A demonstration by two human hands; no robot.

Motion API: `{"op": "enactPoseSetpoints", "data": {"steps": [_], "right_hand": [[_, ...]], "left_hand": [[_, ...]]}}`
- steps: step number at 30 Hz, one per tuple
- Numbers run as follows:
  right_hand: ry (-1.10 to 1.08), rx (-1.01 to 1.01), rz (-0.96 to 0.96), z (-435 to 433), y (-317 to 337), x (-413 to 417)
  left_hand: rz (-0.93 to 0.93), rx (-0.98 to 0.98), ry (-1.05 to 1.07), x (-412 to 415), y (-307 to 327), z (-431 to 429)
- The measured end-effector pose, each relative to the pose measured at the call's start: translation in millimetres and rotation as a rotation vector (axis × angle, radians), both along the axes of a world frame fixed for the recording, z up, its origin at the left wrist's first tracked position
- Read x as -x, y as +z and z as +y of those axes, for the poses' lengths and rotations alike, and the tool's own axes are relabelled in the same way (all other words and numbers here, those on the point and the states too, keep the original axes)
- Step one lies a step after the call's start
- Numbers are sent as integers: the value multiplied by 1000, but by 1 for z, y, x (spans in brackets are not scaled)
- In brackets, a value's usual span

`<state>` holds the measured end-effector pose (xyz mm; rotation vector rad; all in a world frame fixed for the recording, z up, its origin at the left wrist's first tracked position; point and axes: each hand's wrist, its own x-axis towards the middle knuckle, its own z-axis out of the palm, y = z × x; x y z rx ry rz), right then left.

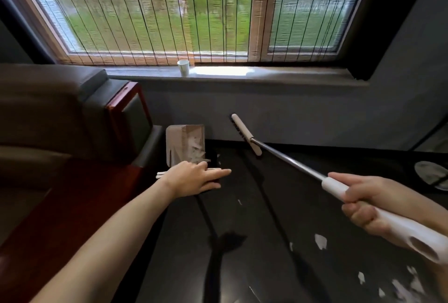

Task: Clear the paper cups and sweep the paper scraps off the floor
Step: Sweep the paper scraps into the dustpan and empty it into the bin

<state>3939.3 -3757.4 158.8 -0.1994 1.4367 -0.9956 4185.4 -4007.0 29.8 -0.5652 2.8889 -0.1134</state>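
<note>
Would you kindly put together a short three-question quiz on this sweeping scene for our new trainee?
1. True or false: the paper cup stands on the windowsill.
2. Which hand holds the broom? A) left B) right C) both
3. Fill in: the dustpan holds some paper ____, and more lie on the floor.

Key: 1 true. 2 B, the right hand is wrapped round its grip. 3 scraps.
</note>
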Motion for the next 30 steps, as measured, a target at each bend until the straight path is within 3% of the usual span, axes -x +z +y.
{"op": "enactPoseSetpoints", "data": {"steps": [4, 7, 14, 26, 30], "right_hand": [[1, -8, 69, -4, -25, -21], [-23, 16, 100, -11, -44, -43], [4, 44, 188, -17, -89, -74], [91, 125, 102, 6, -133, -79], [77, 159, 79, 6, -130, -77]], "left_hand": [[115, -365, 318, 3, -6, 5], [159, -485, 474, 3, -10, 9], [30, -290, 480, 6, -19, 31], [-195, 137, 124, 5, -26, 47], [-151, 201, 60, 0, -9, 39]]}}
